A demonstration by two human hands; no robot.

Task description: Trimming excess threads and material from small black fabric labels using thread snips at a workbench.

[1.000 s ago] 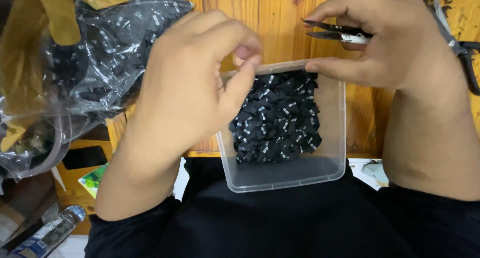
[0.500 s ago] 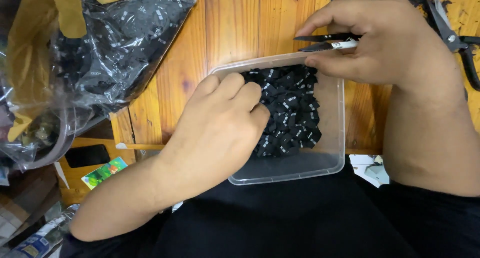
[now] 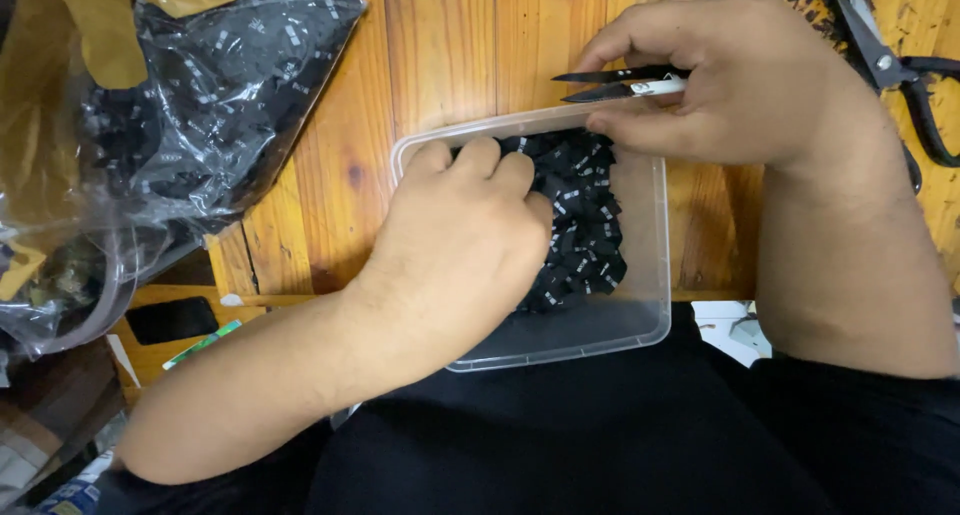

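A clear plastic tub (image 3: 655, 315) rests at the wooden table's near edge, over my lap. It holds a heap of small black fabric labels (image 3: 585, 225) with white print. My left hand (image 3: 460, 245) lies inside the tub with its fingers curled down onto the labels; whether it grips any is hidden. Above the tub's far rim, my right hand (image 3: 720, 75) holds small thread snips (image 3: 615, 83), blades pointing left and slightly apart.
A clear plastic bag (image 3: 190, 105) of more black labels, patched with brown tape, lies at the left. Large black-handled scissors (image 3: 900, 70) lie at the far right on the wooden table (image 3: 440, 55). A black phone (image 3: 170, 320) sits lower left.
My left hand came down from above the tub and dipped into the labels, sliding toward the tub's left side. My right hand with the snips stayed near the far rim.
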